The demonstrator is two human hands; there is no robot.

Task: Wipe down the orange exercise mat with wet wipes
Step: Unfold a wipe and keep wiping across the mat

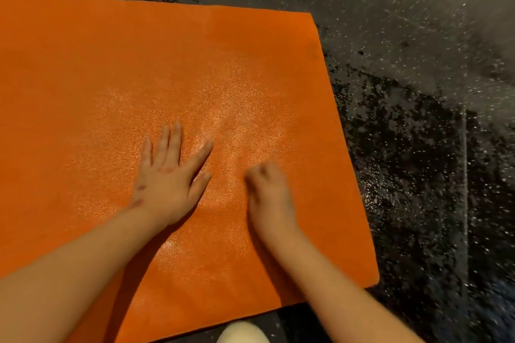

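While my left hand (pixel 164 184), flat and spread, pins the orange exercise mat (pixel 195 64) to the speckled floor (pixel 418 147), my blurred right hand (pixel 269 189) curls; whether around a wipe, I cannot tell. Overlapping strokes would suit best.

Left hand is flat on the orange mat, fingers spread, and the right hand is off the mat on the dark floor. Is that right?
Not quite. The left hand does lie flat on the orange mat, fingers spread, but the right hand is over the mat too, not on the dark floor: the head view shows it beside the left hand, fingers curled.
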